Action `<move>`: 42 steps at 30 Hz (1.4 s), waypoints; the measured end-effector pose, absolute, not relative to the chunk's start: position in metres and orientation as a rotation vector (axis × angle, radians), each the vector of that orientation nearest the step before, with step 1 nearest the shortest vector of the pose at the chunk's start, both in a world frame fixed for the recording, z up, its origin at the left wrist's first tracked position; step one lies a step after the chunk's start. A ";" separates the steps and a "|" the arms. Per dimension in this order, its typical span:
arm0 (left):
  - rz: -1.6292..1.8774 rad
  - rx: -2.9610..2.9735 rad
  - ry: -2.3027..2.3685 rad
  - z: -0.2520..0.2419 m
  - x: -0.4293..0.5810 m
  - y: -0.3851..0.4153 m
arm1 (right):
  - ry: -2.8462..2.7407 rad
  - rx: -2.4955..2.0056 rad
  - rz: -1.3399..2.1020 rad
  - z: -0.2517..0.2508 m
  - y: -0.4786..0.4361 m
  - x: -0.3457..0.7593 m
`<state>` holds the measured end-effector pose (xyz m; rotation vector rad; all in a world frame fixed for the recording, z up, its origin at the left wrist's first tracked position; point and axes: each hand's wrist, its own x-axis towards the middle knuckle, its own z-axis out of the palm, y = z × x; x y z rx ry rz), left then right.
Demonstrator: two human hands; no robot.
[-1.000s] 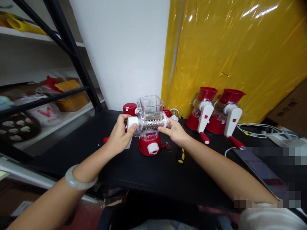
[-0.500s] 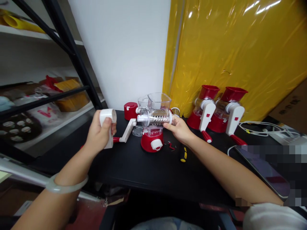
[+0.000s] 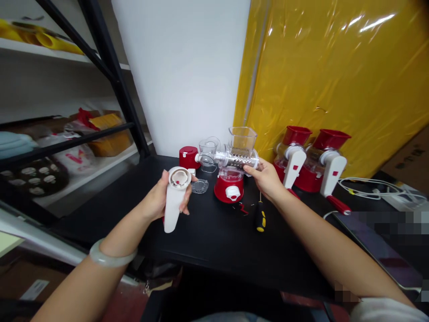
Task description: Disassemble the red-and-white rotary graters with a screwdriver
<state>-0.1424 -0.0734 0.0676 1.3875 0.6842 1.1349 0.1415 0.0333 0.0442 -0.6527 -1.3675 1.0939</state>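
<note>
Yellow sheet [image 3: 335, 67] and a white wall back a black table [image 3: 208, 241], with a shelf [image 3: 67, 143] at the left of the frame. At centre, the left hand [image 3: 157, 201] has its fingers clenched round a loose white handle [image 3: 174, 201], socket end up, held in the air over the table's near left part. The right hand [image 3: 266, 179] pinches the right end of the drum [image 3: 239, 158] in a grater [image 3: 234, 158] standing on its red base at upper centre.

Likely troubles: the grater is steadied only by fingertips at one end of the drum, with nothing pressing on its base, so a sideways pull could tip it or slide the drum out. The handle is gripped high while its long end hangs free near the table's front edge, so a slack grip could send it to the floor. A screwdriver [image 3: 260, 217] lies just under the right wrist, and small red bits [image 3: 241, 209] lie beside it. A sweep of that forearm could roll or scatter them.

Count:
- Three graters, the one in hand and two whole ones [image 3: 310, 161] at right, both with handles on
- One loose handle
- One screwdriver
- One red cap [image 3: 188, 157]
- One clear cup [image 3: 208, 150]
- One clear disc [image 3: 200, 186]
- One white cable [image 3: 365, 185]
- One bangle [image 3: 109, 257] on the left wrist
</note>
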 end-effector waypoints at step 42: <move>1.044 2.247 1.025 0.088 -0.064 0.008 | -1.294 -0.543 0.917 0.086 0.026 0.159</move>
